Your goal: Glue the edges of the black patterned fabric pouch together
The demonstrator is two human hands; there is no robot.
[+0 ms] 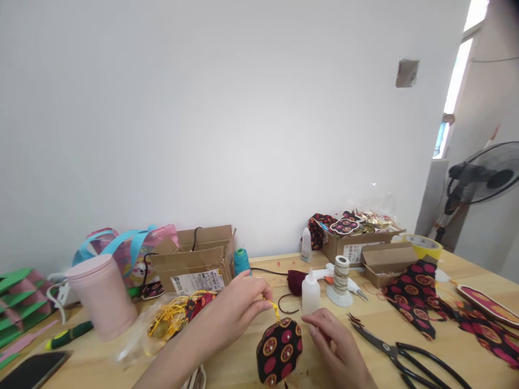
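My left hand (239, 308) pinches a yellow cord loop (275, 310) from which a small padded fabric ornament (279, 350) hangs, dark with red and orange circles. My right hand (336, 348) hovers just right of the ornament, fingers loosely curled and apart, holding nothing I can see. Both hands are low over the wooden table (365, 346), near its front edge.
Black scissors (399, 354) lie right of my right hand. A white glue bottle (310, 292), a ribbon spool (341, 278), cardboard boxes (194, 265), a pink cup (103, 294), yellow cords in plastic (170, 319), patterned fabric (421, 297), a phone (32, 370) and a fan (482, 178) surround the area.
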